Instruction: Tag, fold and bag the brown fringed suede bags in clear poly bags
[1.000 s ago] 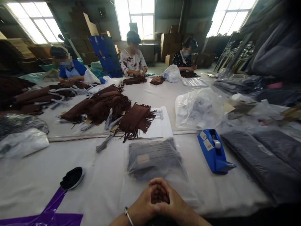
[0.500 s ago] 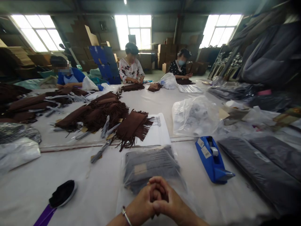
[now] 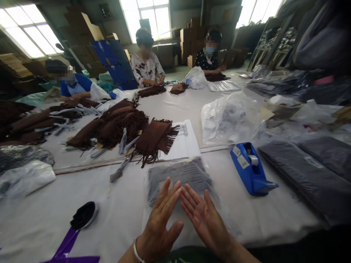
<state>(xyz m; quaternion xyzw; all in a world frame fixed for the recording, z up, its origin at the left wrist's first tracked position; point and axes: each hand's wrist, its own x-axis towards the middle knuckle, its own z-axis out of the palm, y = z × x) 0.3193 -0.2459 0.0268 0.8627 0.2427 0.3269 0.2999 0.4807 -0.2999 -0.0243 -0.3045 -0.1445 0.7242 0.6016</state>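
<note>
The left hand [image 3: 161,221] is reaching forward with its fingers straight and its thumb standing apart, a bracelet [image 3: 135,252] circling its wrist. The right hand [image 3: 205,221] is facing its palm inward, fingers extended, thumb spreading away. The two sets of fingertips are nearly meeting; whether they are touching, I cannot tell. Between the palms a wedge of room is widening toward the wrists.

The bagged grey package [image 3: 183,173] is lying just ahead of and beneath the hands, its clear bag stretching toward the near edge of the bench [image 3: 120,212]. Whether either hand is pressing on it is not showing. Its far edge is adjoining a white sheet [image 3: 189,140], on which a brown fringed piece [image 3: 155,137] is partly resting.

To the right, a strip of pale cover is separating the package from the blue tape dispenser [image 3: 248,170]; dark bagged bundles [image 3: 298,175] are lying just beyond. To the left, a wider stretch is running to the black object [image 3: 83,215] with its purple strip [image 3: 67,243].
</note>
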